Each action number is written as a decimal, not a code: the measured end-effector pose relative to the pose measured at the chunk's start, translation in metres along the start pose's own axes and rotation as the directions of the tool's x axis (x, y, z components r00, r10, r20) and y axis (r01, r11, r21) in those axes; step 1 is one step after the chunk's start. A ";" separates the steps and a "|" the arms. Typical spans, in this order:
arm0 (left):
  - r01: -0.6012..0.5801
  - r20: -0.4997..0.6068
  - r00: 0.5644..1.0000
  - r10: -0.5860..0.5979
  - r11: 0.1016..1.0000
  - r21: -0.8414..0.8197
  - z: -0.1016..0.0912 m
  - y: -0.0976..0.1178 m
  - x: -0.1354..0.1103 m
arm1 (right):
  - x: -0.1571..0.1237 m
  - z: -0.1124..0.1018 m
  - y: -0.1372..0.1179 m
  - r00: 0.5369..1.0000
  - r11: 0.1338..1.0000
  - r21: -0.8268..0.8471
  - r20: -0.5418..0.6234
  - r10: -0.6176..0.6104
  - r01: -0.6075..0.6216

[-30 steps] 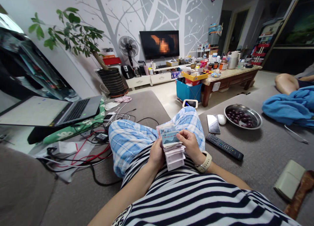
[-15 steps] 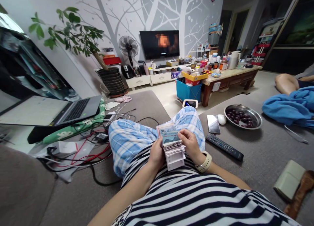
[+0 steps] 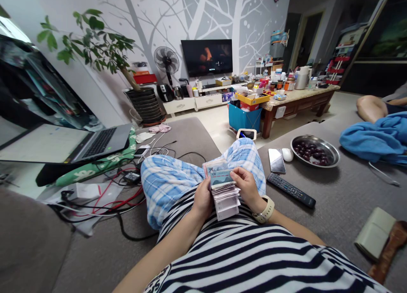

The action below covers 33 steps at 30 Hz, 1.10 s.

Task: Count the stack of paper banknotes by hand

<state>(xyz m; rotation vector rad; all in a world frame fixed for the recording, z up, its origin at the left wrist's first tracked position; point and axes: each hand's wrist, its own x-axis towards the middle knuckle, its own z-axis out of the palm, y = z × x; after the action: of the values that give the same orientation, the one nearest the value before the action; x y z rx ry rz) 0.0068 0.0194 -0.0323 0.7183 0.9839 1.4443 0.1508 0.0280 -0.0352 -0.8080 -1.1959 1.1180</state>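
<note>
Over my lap, my left hand (image 3: 202,197) is closed round the left side of a stack of banknotes (image 3: 225,196). The notes fan downward in steps, their lower ends showing as pale strips. On top lies a blue-green banknote (image 3: 221,177) with printed figures at its left. My right hand (image 3: 246,185), with a pale wristwatch (image 3: 264,210) on its wrist, pinches the right edge of that top note between thumb and forefinger. Its other fingers are curled in. The left fingertips behind the stack are hidden.
To my right lie a remote control (image 3: 291,191), a phone (image 3: 277,160), a white mouse (image 3: 287,154), a metal bowl of dark round fruit (image 3: 332,157) and a pale wallet (image 3: 375,233). An open laptop (image 3: 98,142) and tangled cables (image 3: 117,208) are at left. Another person's leg (image 3: 370,108) shows far right.
The hands and the banknotes stay almost in place; the top note has shifted very slightly. The picture on the television has changed.
</note>
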 end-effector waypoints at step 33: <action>0.030 0.014 0.999 -0.029 0.999 -0.017 0.003 0.002 -0.002 | 0.000 0.000 0.000 1.000 1.000 0.019 0.009 0.002 -0.002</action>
<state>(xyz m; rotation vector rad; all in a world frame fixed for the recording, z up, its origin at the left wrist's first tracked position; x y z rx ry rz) 0.0083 0.0184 -0.0291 0.6976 0.9670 1.4188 0.1510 0.0276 -0.0348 -0.7905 -1.1900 1.1340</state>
